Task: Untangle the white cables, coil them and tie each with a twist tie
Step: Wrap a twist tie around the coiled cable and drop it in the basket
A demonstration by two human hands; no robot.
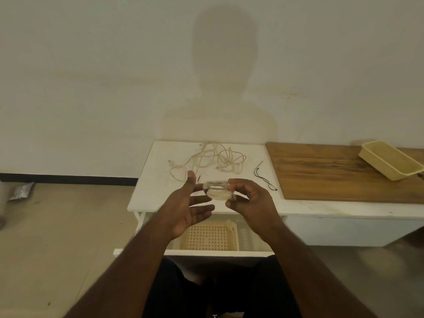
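Coiled white cable [219, 192] sits above the desk's [160, 180] front edge, pinched by the right hand [250, 198] with curled fingers; left hand [187, 207] is spread loose just beside it, fingers straight, gripping nothing. Tangled white cables [211, 161] lie near the desk's back edge, black twist ties [263, 177] toward its right edge. Open drawer [195, 252] below the front edge holds a lattice basket [211, 235]; another basket [390, 159] rests on the wooden board [332, 175] at right.
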